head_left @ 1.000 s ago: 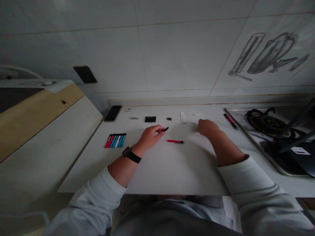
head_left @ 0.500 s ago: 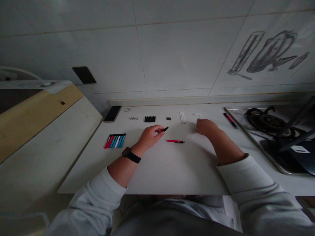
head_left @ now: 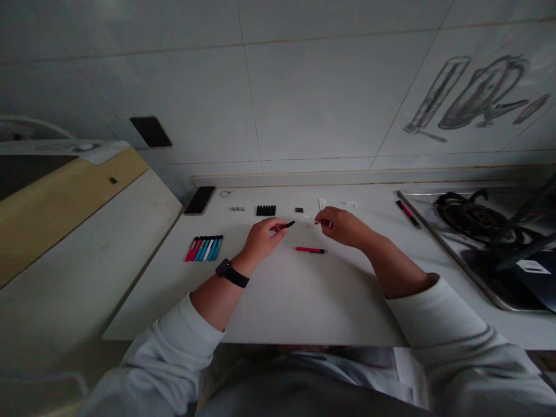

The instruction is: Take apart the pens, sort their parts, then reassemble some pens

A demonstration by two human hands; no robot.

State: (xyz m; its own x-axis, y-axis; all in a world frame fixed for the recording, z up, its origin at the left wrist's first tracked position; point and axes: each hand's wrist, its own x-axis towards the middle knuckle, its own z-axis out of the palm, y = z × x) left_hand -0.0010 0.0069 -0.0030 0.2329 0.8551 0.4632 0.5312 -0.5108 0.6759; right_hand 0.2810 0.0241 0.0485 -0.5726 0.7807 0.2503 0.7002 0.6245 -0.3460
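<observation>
My left hand (head_left: pixel 259 240) pinches a small black pen part (head_left: pixel 286 225) above the white counter (head_left: pixel 286 289); a black watch is on that wrist. My right hand (head_left: pixel 341 225) is closed on a thin white refill (head_left: pixel 313 219), whose tip points left toward the black part. The two hands are close together, a short gap between the parts. A red pen (head_left: pixel 310 250) lies on the counter just below them.
A row of red, blue and white pen barrels (head_left: pixel 204 248) lies at the left. Along the back are a phone (head_left: pixel 199 200), small springs (head_left: pixel 237 208), black caps (head_left: pixel 265 210), white refills (head_left: pixel 322 202) and another red pen (head_left: pixel 407 213). A gas hob (head_left: pixel 482 231) is at the right.
My right hand has left the white refills at the back and moved left with one in its fingers, toward my left hand. My left hand rose slightly with the black part.
</observation>
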